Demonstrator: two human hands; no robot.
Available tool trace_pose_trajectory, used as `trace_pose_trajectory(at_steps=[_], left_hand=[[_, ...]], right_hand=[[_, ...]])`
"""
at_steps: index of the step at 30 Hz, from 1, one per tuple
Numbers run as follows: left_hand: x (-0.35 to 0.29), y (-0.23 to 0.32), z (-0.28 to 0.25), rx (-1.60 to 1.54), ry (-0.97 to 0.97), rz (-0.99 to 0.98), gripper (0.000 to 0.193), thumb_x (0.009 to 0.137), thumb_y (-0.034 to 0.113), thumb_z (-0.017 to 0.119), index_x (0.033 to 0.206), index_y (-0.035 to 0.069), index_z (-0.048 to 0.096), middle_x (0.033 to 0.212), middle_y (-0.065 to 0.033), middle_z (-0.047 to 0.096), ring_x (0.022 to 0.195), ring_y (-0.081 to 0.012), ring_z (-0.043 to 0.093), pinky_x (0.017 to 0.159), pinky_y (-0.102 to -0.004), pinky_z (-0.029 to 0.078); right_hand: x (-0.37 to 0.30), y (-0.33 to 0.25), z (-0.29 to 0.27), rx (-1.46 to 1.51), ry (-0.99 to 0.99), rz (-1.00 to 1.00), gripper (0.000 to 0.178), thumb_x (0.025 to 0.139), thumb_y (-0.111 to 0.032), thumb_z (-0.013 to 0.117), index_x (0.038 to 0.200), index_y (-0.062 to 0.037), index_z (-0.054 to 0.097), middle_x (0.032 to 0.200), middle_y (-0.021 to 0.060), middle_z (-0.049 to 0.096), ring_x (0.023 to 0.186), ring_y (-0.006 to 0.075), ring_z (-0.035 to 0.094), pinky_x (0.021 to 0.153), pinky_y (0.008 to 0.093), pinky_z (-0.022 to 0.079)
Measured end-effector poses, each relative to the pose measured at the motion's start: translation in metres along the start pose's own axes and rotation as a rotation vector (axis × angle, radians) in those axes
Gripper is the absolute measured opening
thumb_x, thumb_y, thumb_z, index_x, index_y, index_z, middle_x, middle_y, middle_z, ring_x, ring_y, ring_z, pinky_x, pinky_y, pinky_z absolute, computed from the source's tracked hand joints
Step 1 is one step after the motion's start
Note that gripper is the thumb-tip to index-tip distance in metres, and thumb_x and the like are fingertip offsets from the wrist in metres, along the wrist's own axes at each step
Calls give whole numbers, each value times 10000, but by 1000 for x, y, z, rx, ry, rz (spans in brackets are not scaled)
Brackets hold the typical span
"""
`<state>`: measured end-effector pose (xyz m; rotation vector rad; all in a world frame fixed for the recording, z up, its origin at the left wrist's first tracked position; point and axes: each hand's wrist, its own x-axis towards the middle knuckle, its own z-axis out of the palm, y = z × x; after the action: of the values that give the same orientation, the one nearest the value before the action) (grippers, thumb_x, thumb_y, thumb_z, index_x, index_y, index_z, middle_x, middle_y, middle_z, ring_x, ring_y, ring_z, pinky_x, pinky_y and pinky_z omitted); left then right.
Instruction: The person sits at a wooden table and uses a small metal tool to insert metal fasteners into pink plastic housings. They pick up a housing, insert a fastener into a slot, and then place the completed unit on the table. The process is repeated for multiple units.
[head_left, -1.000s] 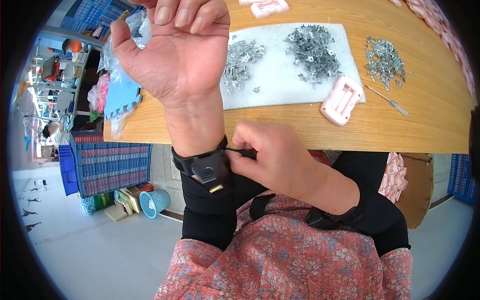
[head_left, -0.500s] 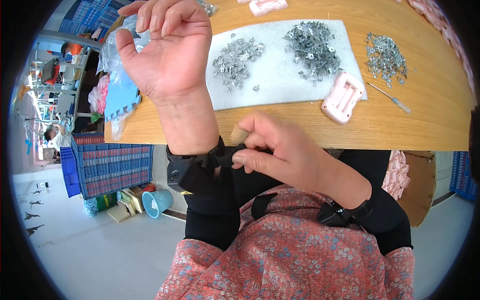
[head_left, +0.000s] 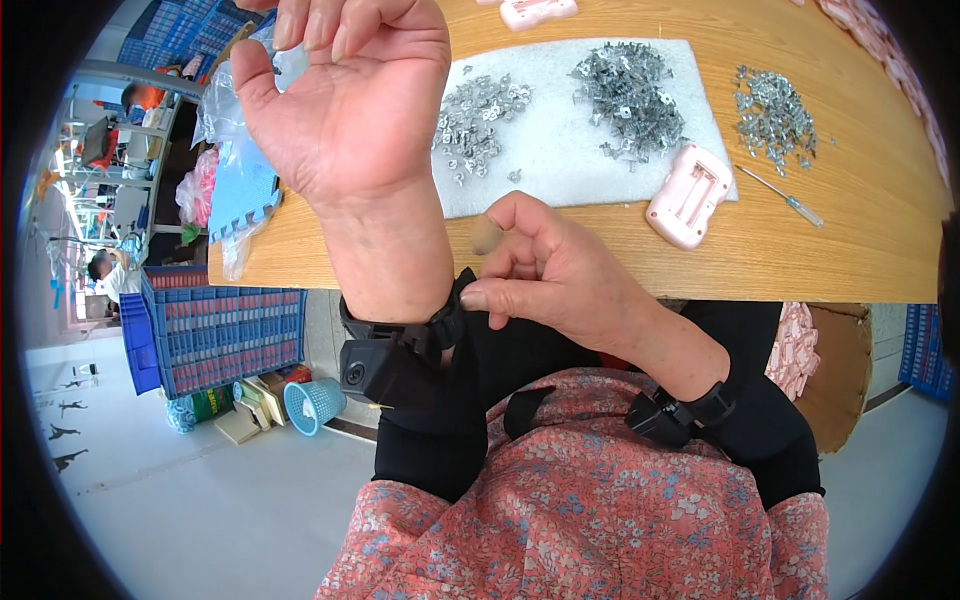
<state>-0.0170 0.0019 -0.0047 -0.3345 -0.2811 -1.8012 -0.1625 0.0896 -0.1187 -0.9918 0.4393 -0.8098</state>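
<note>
My left hand [head_left: 350,110] is raised palm up over the table's left part, fingers loosely bent and apart, nothing in it. A black strap [head_left: 447,322] with a small black camera [head_left: 365,368] goes round that wrist. Beside the strap is my right hand [head_left: 550,270]; its thumb tip touches the strap's edge, while the index finger, wearing a beige finger cover [head_left: 486,237], stands apart from the thumb. The lower fingers are curled and partly hidden. Another black camera [head_left: 660,418] is strapped to my right wrist.
A white foam mat [head_left: 560,150] bears two piles of small metal pieces [head_left: 630,95]. Right of it lie a pale pink plastic casing [head_left: 690,197], a screwdriver [head_left: 785,195] and a third metal pile [head_left: 775,115]. Blue crates [head_left: 230,335] and a light-blue basket [head_left: 314,403] stand on the floor at left.
My right index finger has lifted away from the thumb, and the strap end once pinched between them now sits against my left wrist. The left hand has shifted slightly right.
</note>
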Motion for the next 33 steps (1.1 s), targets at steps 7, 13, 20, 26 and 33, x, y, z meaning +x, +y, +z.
trace_pose_trajectory(at_steps=[7,13,20,26,33], left_hand=[[-1,1,1,31,-12,7,136,783,234,557,818,111,605,612,28,441,606,-120,427,541,-266,360],[1,1,2,53,-39,41,181,793,282,552,825,113,610,619,28,444,603,-125,422,538,-268,353],[4,-1,-7,188,-71,222,371,978,388,461,995,63,640,719,5,463,662,-131,412,568,-271,352],[6,9,-15,56,-11,61,406,899,487,466,840,114,616,664,12,444,620,-143,405,567,-287,340],[6,8,-40,235,13,125,406,936,495,441,898,132,618,676,17,388,634,-150,366,580,-297,325]], right_hand=[[-9,-9,8,-222,61,32,208,881,-125,722,972,57,679,795,38,656,682,95,606,617,243,480],[-10,-7,8,-330,-60,-139,223,904,-77,617,1069,55,689,831,47,652,771,97,589,685,258,472],[-15,-9,1,-113,-35,50,368,920,-72,571,1265,56,587,854,4,569,783,62,517,694,222,436],[-18,-11,1,-338,-125,-2,409,942,-8,531,1350,12,536,1016,13,572,917,74,522,823,229,444],[-12,-9,2,-364,-130,65,423,898,-12,536,1318,39,522,851,47,595,789,102,547,716,252,460]])
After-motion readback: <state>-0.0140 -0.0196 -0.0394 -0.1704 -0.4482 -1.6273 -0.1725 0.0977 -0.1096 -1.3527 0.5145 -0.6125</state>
